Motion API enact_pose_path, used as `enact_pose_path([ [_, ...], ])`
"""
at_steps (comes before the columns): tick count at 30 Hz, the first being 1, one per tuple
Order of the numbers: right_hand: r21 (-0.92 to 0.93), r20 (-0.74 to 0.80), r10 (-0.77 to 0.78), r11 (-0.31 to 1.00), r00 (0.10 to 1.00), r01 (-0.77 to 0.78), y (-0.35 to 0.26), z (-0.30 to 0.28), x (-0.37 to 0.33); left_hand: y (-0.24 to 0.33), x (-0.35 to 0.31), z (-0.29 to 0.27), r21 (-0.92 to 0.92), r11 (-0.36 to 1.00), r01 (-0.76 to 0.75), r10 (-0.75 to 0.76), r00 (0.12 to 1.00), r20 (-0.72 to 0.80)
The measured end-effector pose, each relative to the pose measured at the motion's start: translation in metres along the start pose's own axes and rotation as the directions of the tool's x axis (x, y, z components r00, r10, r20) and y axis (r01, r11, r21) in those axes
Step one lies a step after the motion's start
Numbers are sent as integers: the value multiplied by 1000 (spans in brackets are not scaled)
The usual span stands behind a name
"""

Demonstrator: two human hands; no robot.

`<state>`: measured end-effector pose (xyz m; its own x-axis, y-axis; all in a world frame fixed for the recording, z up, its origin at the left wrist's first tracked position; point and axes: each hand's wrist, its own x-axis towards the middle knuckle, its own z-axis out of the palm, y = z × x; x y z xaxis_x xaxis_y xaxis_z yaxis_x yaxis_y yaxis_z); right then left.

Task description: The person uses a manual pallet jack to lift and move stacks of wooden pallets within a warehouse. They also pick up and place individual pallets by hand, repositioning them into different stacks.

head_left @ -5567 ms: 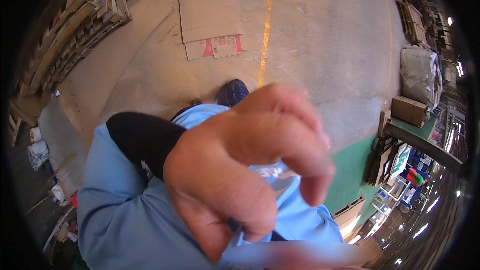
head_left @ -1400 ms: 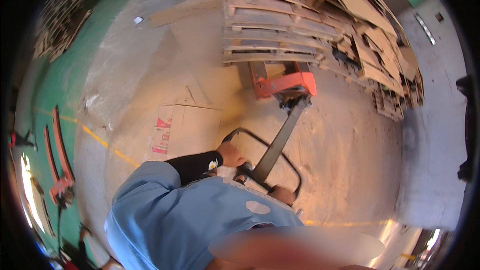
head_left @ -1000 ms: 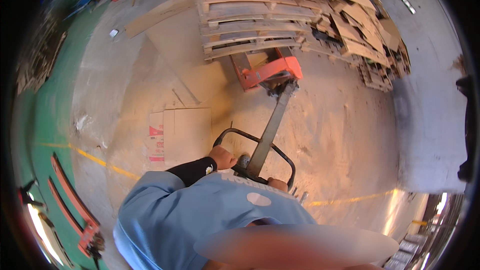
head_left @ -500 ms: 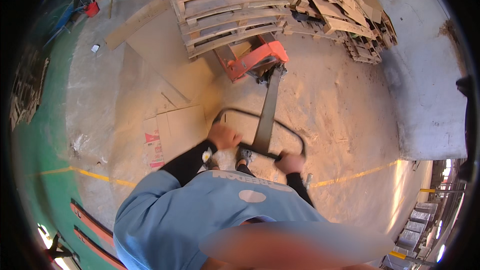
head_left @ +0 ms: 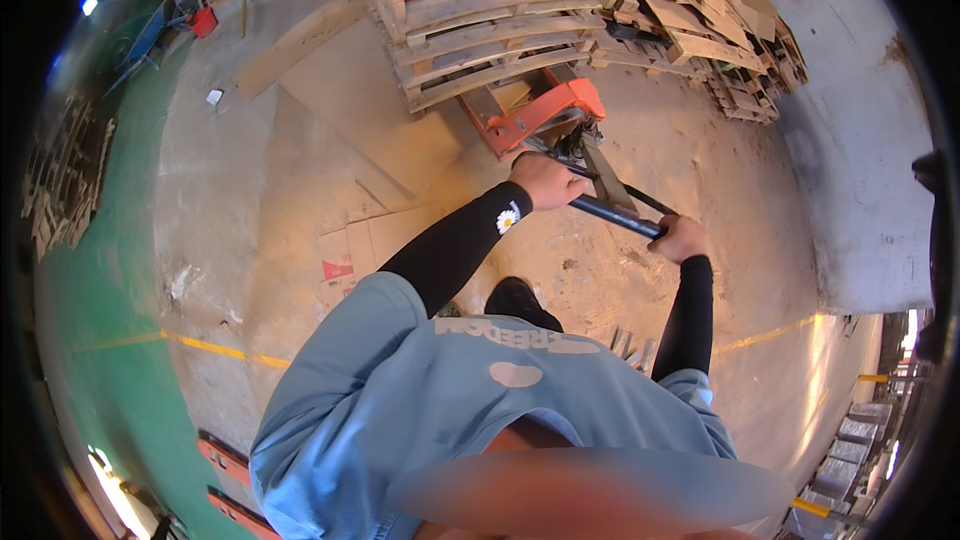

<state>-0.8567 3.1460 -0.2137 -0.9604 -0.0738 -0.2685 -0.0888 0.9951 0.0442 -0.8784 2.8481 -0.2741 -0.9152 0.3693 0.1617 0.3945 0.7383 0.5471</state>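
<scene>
Both of my hands grip the black handle bar (head_left: 615,215) of an orange pallet jack (head_left: 545,115). My left hand (head_left: 547,181) is wrapped round the bar's left end. At its right end my right hand (head_left: 681,238) is closed. The bar joins a grey-brown shaft (head_left: 607,178) that runs forward to the jack's orange body. That body stands against the front of a tall stack of wooden pallets (head_left: 500,30); its forks are largely hidden by the stack.
More pallets topped with cardboard sheets (head_left: 690,0) stand at the back right, by a grey panel (head_left: 850,170). Flattened cardboard (head_left: 370,240) lies on the left floor. Orange forks (head_left: 225,455) show at lower left. A red bucket (head_left: 202,21) stands far left.
Both hands have pushed the handle bar forward and away from my body, and my arms are now stretched further out. The pallet stack appears slightly further right in view.
</scene>
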Motion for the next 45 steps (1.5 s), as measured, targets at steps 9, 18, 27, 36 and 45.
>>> enact_pose_path([
  [9,-8,57,111,994,992,-111,-26,9,-9,-16,0,-23,34,994,-107,86,920,383],
  [18,5,94,210,977,973,-212,-218,19,31,-185,6,-96,202,973,-109,35,940,338],
  [27,112,294,354,910,888,-400,-333,45,19,-278,-28,-94,139,984,-113,36,883,467],
  [36,119,211,439,875,873,-469,-437,85,-8,-353,-91,-120,202,955,-218,104,881,462],
  [45,145,203,391,895,898,-423,-558,106,-67,-407,-190,-195,187,941,-282,172,875,452],
])
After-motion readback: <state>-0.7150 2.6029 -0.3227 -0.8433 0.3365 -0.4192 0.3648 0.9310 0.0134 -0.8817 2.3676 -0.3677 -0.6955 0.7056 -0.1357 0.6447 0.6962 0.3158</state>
